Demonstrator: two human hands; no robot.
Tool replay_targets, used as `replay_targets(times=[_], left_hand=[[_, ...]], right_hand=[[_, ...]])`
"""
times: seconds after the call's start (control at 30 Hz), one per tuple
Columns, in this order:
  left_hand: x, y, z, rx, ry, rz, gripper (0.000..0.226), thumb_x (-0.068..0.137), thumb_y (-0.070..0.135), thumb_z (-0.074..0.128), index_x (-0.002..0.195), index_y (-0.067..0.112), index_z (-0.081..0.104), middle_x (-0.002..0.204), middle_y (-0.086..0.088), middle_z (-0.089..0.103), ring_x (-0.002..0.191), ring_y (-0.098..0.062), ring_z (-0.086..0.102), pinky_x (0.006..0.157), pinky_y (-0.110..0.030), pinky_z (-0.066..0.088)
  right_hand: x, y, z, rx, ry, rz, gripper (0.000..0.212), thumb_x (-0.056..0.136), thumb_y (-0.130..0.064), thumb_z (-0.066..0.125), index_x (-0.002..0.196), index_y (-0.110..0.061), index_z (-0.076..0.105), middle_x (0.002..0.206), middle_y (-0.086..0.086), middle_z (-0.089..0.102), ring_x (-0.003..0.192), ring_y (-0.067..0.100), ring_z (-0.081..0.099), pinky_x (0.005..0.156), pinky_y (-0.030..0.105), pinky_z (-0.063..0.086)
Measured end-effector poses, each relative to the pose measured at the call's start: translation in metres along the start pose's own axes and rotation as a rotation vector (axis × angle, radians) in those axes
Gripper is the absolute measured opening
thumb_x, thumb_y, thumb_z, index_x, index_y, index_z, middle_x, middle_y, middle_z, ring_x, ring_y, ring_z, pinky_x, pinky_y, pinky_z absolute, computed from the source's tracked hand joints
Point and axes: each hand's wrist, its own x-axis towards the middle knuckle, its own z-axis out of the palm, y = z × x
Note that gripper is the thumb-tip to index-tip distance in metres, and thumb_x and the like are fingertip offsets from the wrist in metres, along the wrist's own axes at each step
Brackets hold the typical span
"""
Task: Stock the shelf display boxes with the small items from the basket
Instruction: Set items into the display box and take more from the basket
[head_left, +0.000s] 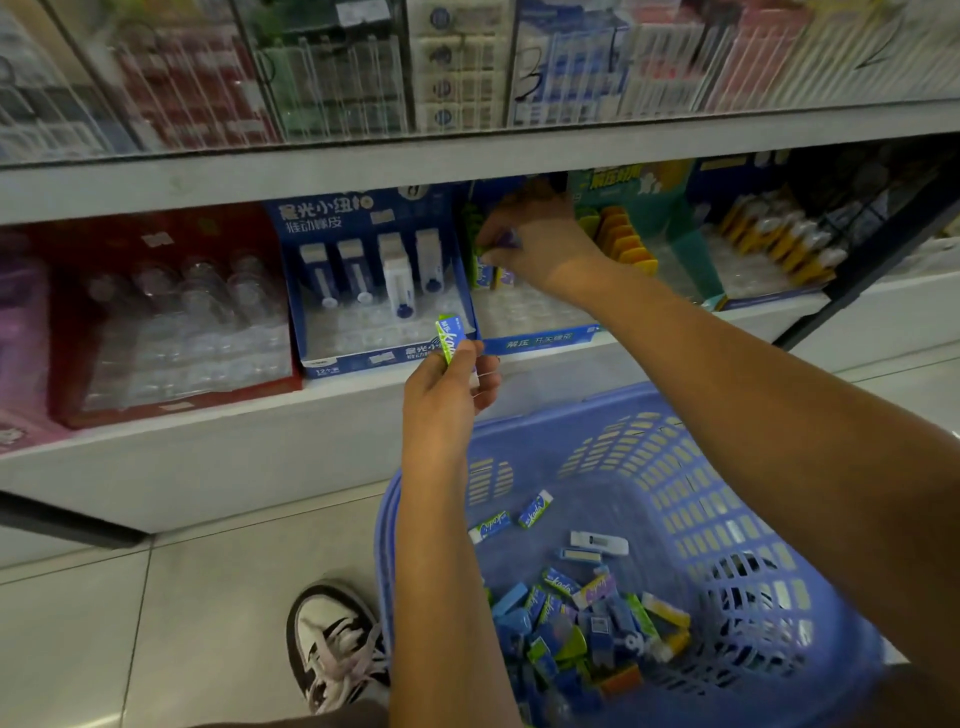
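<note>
My black-and-white sneaker rests on the pale tiled floor; packaged goods line the top shelf.

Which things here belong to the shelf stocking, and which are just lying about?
Job: blue plastic basket, small wrapped items inside it, green-wrapped item in left hand, purple item in right hand, blue cardboard display box.
Lying about: black-and-white sneaker, packaged goods on upper shelf.

Your right hand pinches a small item inside a blue display box on the shelf, while your left hand holds a green packet upright by the rim of a blue basket of loose packets.
</note>
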Motion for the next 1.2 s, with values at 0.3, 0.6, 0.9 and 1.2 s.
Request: replay_targets(times=[0.3, 0.6, 0.9, 1.2], left_hand=[[-0.002, -0.004, 0.0, 0.162, -0.078, 0.083, 0.011, 0.094, 0.026, 0.057, 0.094, 0.023, 0.068, 0.076, 0.008, 0.068, 0.06, -0.001, 0.059, 0.06, -0.014, 0.05], [-0.005, 0.0, 0.005, 0.334, -0.207, 0.245, 0.011, 0.092, 0.016, 0.059, 0.087, 0.019, 0.068, 0.078, 0.005, 0.071, 0.057, 0.002, 0.057, 0.06, -0.013, 0.05], [0.0, 0.002, 0.031, 0.962, -0.273, 0.436, 0.058, 0.098, 0.028, 0.049, 0.148, 0.011, 0.027, 0.156, -0.003, 0.025, 0.143, -0.017, 0.023, 0.11, -0.019, 0.017], [0.007, -0.012, 0.035, 1.245, -0.312, 0.439, 0.064, 0.098, 0.024, 0.047, 0.151, 0.006, 0.015, 0.159, -0.005, 0.01, 0.147, -0.019, 0.004, 0.118, -0.027, 0.007]], right_hand=[[0.004, -0.007, -0.013, -0.001, -0.028, 0.033, 0.025, 0.086, -0.024, 0.065, 0.11, -0.016, 0.066, 0.122, 0.008, 0.055, 0.117, 0.024, 0.049, 0.097, 0.03, 0.041], [-0.095, 0.001, -0.012, 0.929, -0.205, 0.026, 0.02, 0.082, -0.014, 0.071, 0.101, -0.023, 0.068, 0.096, 0.003, 0.072, 0.081, 0.002, 0.067, 0.08, 0.018, 0.055], [-0.067, 0.023, -0.025, 0.736, 0.189, 0.122, 0.02, 0.088, -0.011, 0.064, 0.107, -0.014, 0.066, 0.093, -0.002, 0.066, 0.085, 0.006, 0.062, 0.079, 0.008, 0.049], [-0.032, 0.006, 0.005, 0.48, 0.151, -0.031, 0.019, 0.087, -0.011, 0.064, 0.105, -0.004, 0.067, 0.102, 0.011, 0.069, 0.092, 0.019, 0.065, 0.081, 0.017, 0.047]])
